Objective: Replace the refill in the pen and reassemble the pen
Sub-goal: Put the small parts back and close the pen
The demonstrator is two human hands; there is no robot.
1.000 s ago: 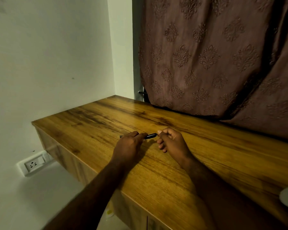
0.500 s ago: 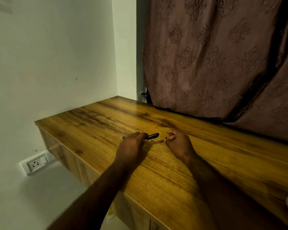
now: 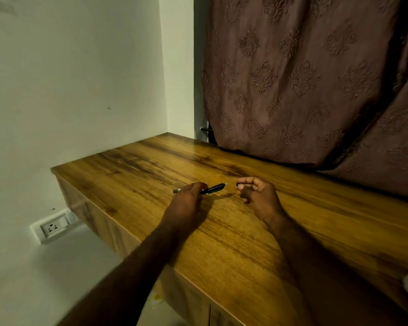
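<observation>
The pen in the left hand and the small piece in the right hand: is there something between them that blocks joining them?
Nothing visible. The pen in the left hand points at the small dark piece pinched by the right hand; only bare desk lies between them.

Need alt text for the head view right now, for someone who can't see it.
Over a wooden desk, the left hand holds a black pen body while the right hand, a short gap away, pinches a small dark pen piece. A patterned curtain hangs behind.
</observation>
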